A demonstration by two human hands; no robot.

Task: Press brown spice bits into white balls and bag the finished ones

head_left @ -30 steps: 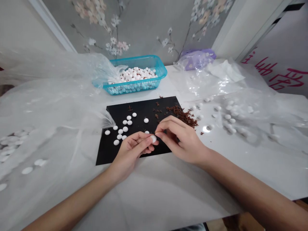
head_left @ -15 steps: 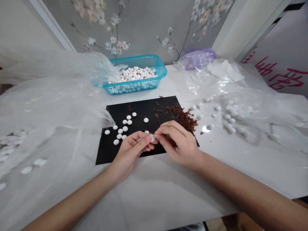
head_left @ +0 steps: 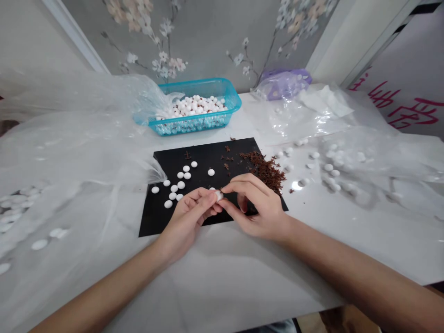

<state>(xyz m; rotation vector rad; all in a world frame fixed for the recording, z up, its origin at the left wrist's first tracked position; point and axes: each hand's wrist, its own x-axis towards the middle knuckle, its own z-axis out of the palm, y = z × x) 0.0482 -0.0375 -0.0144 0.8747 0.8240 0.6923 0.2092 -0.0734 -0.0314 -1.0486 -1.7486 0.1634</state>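
- Ball (head_left: 218, 195): held above the near part of the mat (head_left: 204, 155).
- Left hand (head_left: 192, 212): thumb and fingers clamped on ball.
- Right hand (head_left: 259, 206): thumb and index tips slightly apart at ball's right side; cannot tell whether they grip it.
- Loose balls (head_left: 181, 185): mostly on mat's left half.
- Brown bits (head_left: 268, 173): heaped over mat's right edge.
- Basket (head_left: 197, 88): beyond mat, white balls inside.
- Clear bag (head_left: 86, 134): left of mat, overlapping its edge.

A grey panel (head_left: 211, 39) stands at the back, patterned with white, peach and pink blossoms (head_left: 163, 69). Near its lower right lies a purple item (head_left: 294, 79), partly behind clear plastic (head_left: 277, 122), with a crumpled white sheet (head_left: 328, 101) close by. Farther right, magenta characters (head_left: 421, 111) mark a pale board (head_left: 414, 55).
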